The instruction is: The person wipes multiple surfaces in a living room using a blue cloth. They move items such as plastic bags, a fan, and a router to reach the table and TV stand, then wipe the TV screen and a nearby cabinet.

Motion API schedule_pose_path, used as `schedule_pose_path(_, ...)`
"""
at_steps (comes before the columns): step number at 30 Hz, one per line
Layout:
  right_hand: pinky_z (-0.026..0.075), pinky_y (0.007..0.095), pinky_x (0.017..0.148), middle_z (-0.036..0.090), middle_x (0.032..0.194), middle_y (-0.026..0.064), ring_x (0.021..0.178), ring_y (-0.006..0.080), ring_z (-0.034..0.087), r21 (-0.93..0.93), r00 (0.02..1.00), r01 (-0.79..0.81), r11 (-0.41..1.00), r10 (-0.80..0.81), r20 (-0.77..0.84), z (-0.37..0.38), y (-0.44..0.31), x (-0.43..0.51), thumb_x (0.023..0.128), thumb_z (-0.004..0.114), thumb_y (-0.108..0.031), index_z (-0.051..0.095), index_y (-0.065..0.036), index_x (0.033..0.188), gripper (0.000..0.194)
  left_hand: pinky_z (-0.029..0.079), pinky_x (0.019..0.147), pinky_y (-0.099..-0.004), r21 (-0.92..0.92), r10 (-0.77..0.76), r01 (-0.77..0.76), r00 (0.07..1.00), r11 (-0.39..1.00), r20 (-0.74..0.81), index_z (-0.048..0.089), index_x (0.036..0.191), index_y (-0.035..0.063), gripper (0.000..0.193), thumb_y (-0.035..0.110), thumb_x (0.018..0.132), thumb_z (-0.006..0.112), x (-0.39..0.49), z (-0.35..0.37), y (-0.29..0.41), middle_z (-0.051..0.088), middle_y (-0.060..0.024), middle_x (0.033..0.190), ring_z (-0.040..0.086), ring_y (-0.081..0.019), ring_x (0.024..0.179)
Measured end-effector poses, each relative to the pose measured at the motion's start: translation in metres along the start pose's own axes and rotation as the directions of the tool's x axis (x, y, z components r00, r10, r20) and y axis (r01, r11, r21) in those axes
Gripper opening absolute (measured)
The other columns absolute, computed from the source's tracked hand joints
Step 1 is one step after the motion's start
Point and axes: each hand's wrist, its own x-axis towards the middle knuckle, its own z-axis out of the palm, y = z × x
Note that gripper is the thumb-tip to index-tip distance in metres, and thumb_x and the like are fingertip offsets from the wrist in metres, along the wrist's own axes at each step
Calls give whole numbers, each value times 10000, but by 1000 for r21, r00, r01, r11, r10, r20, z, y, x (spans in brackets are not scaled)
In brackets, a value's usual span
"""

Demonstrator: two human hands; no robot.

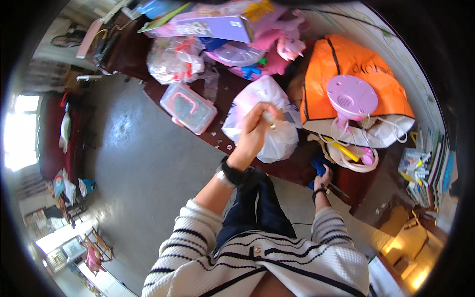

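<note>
My left hand (pixel 259 120) grips the gathered top of a white plastic bag (pixel 277 143), which rests bulging on the dark red wooden table (pixel 207 130). Other white plastic with pink and blue showing on it (pixel 256 92) lies just behind, and I cannot tell if it is the same bag. At the table's front edge, my right hand (pixel 324 177) is closed around a dark blue item (pixel 318 165), mostly covered by the fingers, perhaps cloth. Behind that hand lies a pale pink toy basket (pixel 365 167) with a yellow piece in it.
An orange bag (pixel 352 55) bears a lilac toy stand (pixel 352 94). To the left are a clear lidded case (pixel 188 107) and a crinkled clear bag (pixel 174 61). Pink toys and a purple box (pixel 222 28) are piled behind. Stationery (pixel 415 169) stands at right.
</note>
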Motion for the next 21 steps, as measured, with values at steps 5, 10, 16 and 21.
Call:
schedule_pose_path(5,419,425,1008,566,1155,159,1114,350,531,209,976,20,978,-65,209,-43,-28,-15,652,622,80,660,-137,1106,504,424,736,-235,-31,23,-21,998,999,54,542,968,51,290,-146,812,397,38,4,-22,541,-6,909,524,-100,845)
schedule_pose_path(10,441,332,959,640,1085,91,1046,247,591,431,736,-206,879,-151,659,-84,-109,-42,630,634,-36,688,-88,1073,450,463,711,-288,361,-146,75,974,929,174,564,970,36,232,-106,854,421,34,-27,-33,579,-43,867,573,-156,804)
schedule_pose_path(16,402,300,1001,633,1137,77,1107,208,576,630,406,-244,737,-512,757,-42,-242,-84,654,603,-38,654,-22,1109,458,497,756,-410,564,9,-239,925,790,379,589,966,25,134,-13,859,517,33,-69,-28,640,-147,876,625,-332,847)
schedule_pose_path(21,370,284,1020,603,1167,40,1114,164,532,630,458,-338,699,-462,759,53,-346,-114,679,600,-3,609,-3,1159,480,425,956,-442,584,-11,-383,830,716,558,547,1235,83,397,42,846,608,23,-126,-7,618,-133,1119,553,-349,1082)
